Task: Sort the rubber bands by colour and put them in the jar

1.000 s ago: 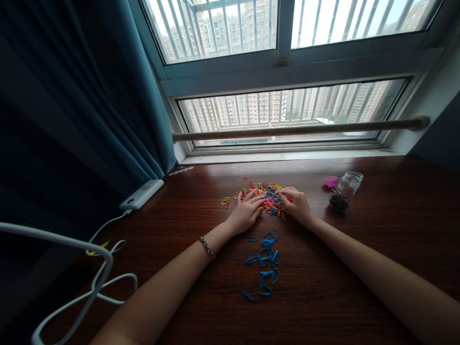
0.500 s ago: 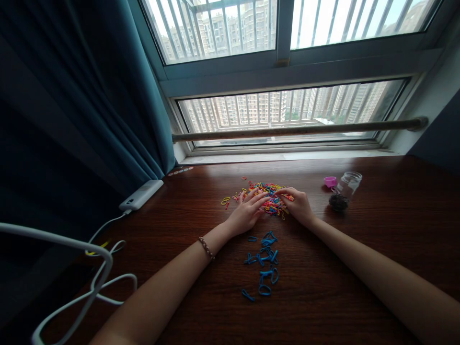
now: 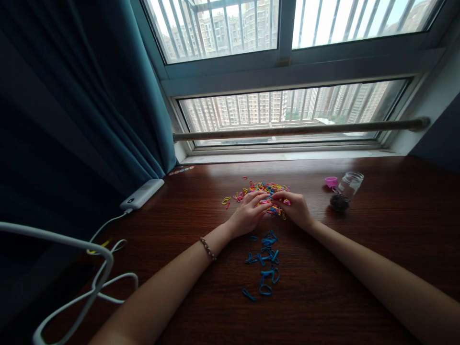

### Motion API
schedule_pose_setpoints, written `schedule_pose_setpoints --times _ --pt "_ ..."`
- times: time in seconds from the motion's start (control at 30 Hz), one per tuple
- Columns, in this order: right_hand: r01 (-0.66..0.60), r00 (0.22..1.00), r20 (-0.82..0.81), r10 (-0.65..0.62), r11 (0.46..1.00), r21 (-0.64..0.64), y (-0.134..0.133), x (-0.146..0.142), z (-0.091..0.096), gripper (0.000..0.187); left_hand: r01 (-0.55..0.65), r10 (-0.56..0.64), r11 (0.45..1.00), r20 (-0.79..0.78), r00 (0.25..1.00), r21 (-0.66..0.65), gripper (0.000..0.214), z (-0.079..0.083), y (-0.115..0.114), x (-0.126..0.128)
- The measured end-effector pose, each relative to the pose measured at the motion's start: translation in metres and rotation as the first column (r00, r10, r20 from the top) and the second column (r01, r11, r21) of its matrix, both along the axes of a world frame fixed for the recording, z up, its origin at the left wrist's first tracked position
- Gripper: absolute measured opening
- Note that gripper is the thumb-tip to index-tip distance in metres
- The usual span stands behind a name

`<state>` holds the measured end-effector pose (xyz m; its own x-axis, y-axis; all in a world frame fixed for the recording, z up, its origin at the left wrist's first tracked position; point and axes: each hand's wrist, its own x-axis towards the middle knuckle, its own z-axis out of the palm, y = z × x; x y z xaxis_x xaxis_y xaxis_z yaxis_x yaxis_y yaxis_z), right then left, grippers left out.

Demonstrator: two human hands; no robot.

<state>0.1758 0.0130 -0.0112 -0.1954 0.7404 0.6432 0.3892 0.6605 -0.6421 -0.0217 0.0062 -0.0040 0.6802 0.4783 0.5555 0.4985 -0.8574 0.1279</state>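
Observation:
A heap of small, many-coloured rubber bands (image 3: 266,188) lies on the dark wooden table. My left hand (image 3: 248,214) rests over its near left side, fingers stretched out and slightly apart, with a braided bracelet on the wrist. From the right, my right hand (image 3: 295,209) reaches in with thumb and forefinger pinched together; a bit of blue shows at the tips, seemingly a blue rubber band. The fingertips of both hands almost meet over the heap. Nearer to me lies a loose group of blue rubber bands (image 3: 266,256), several of them in a rough column.
A clear jar (image 3: 350,184) with dark contents leans at the right, beside a small pink cup-shaped piece (image 3: 331,182). On the left lie a white power bank (image 3: 142,194) and a looping white cable (image 3: 104,282). Behind the table (image 3: 323,287) are a window and a blue curtain (image 3: 143,120).
My right hand has moved slightly left and its fingers have drawn together into a pinch closer to the left fingertips. My left hand has barely shifted; the blue group is unchanged.

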Motion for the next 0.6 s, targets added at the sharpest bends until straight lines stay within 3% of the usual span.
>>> schedule_pose_setpoints --times 0.23,0.4,0.5,0.6 --pt "-0.121 0.991 0.056 0.12 0.992 0.017 -0.001 -0.001 0.001 0.015 0.046 -0.031 0.994 0.145 0.989 -0.099 0.028 0.002 -0.002 -0.001" --pt "-0.11 0.989 0.101 0.109 0.994 0.003 -0.002 -0.002 0.0 0.014 0.035 0.008 0.987 0.267 0.964 -0.156 0.021 0.001 -0.002 0.0" --pt "0.028 0.993 0.116 -0.031 0.999 0.032 0.002 0.001 -0.003 0.013 -0.057 0.125 0.98 0.368 0.922 -0.19 0.012 0.003 -0.001 -0.001" --pt "0.287 0.942 0.163 -0.294 0.956 0.062 0.008 0.009 -0.006 0.016 -0.134 0.237 0.955 0.412 0.88 -0.264 0.016 0.005 0.001 -0.005"
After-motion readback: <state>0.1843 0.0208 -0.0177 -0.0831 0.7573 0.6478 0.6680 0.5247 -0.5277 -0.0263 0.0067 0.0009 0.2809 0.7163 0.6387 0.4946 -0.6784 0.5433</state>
